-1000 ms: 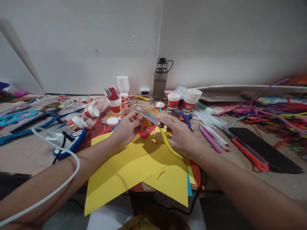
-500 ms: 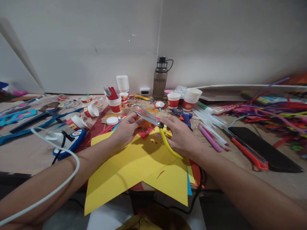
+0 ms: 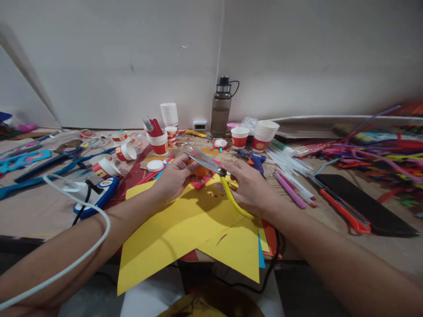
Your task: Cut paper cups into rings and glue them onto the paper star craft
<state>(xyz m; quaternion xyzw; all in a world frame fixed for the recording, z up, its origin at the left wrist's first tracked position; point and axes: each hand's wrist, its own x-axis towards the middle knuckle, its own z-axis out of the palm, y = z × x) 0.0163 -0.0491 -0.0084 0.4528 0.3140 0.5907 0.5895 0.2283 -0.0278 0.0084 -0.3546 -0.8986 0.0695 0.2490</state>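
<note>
My right hand [image 3: 246, 185] is closed round the yellow handles of a pair of scissors [image 3: 228, 196], whose blades point left and stand slightly apart. My left hand [image 3: 176, 175] pinches a small orange piece of paper [image 3: 197, 168], partly hidden behind the blades. Both hands are just above large sheets of yellow paper [image 3: 158, 233], which overhang the table's front edge. A bit of red paper [image 3: 200, 184] shows below the orange piece.
Behind stand a water bottle [image 3: 220, 110], stacked paper cups [image 3: 264, 134] and a cup of red strips [image 3: 157, 143]. At right lie a glue gun [image 3: 256, 160], an orange box cutter [image 3: 346, 211] and a black phone-like slab [image 3: 366, 204]. A white cable [image 3: 95, 251] crosses my left forearm.
Almost nothing differs. Both hands keep their hold and place, and the scissor blades look about equally apart in both frames. The view has shifted very slightly.
</note>
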